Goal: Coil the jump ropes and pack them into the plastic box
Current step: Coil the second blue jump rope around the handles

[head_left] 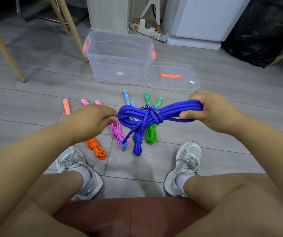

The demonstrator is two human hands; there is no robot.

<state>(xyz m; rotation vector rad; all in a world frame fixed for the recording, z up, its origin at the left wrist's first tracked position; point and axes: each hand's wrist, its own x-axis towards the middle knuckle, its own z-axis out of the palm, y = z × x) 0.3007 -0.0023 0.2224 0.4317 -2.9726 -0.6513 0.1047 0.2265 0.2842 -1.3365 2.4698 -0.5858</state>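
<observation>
A blue jump rope is bundled and knotted in the air between my hands. My left hand pinches its left loops and my right hand grips its right end. One blue handle dangles below the knot. On the floor lie coiled ropes: an orange rope, a pink rope, another blue rope and a green rope, their patterned handles pointing away from me. The clear plastic box with orange latches stands open behind them.
The box's clear lid lies flat to the right of the box. Wooden chair legs stand at the left, a white cabinet and a black bag at the back right. My shoes rest on the grey floor near the ropes.
</observation>
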